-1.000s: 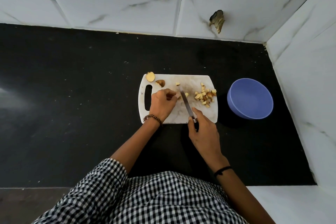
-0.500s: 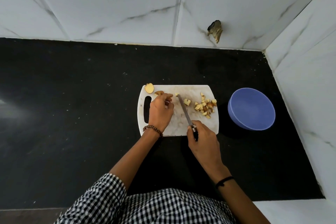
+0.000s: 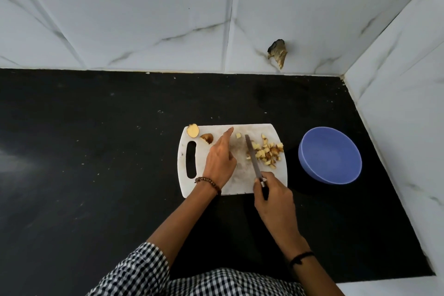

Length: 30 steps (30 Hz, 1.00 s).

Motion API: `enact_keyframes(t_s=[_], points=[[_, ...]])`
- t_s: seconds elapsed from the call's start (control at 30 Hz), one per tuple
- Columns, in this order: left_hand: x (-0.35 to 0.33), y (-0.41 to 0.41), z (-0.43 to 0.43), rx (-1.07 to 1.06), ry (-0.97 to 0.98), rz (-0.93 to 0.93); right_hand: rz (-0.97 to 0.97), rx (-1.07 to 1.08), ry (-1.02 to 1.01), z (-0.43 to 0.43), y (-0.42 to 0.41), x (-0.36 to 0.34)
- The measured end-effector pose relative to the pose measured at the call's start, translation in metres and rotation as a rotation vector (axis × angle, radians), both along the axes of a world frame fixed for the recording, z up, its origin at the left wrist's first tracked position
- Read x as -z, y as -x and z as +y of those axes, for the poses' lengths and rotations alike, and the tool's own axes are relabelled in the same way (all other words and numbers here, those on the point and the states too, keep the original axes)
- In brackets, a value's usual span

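Note:
A white cutting board lies on the black counter. My right hand grips a knife whose blade lies against a pile of diced pale pieces on the board's right side. My left hand rests over the board's middle, index finger stretched toward the far edge, holding nothing. One small cube sits alone beyond the blade tip. Two larger uncut pieces lie at the board's far left corner: a round end piece and a brown-skinned piece.
A blue bowl stands on the counter just right of the board. White marble-look tiled walls close the back and the right side, with a broken hole in the back wall. The counter stretches wide to the left.
My left hand has let go of the piece it held and now points forward with fingers extended. The knife has swept the cut pieces right into the pile. The camera has tilted upward.

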State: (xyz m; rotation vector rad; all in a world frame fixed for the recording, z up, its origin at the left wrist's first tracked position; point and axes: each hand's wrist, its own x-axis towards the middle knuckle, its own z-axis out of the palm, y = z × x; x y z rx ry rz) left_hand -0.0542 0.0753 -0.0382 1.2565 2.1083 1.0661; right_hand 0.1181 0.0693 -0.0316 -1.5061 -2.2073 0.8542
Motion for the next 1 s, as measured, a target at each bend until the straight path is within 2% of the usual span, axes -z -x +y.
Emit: enact_keyframes(t_s=[0.13,0.27,0.47,0.63,0.83,1.0], points=[[-0.003,-0.003,0.004,0.029,0.043,-0.006,-0.002,-0.059,0.032,-0.006,0.008,0.007],[-0.004,-0.004,0.012,0.067,0.058,0.012,-0.013,0.003,0.049,0.000,0.001,0.005],[-0.003,-0.019,0.018,0.112,0.011,-0.089,0.043,0.037,0.092,0.003,-0.003,0.000],[0.002,-0.020,0.016,0.045,0.025,-0.104,0.101,0.011,0.109,-0.003,-0.002,0.003],[0.005,-0.023,0.008,0.012,-0.059,-0.033,0.062,0.049,0.101,0.003,-0.013,0.004],[0.005,-0.023,0.002,0.036,-0.032,-0.023,0.064,0.027,0.096,0.001,-0.013,0.001]])
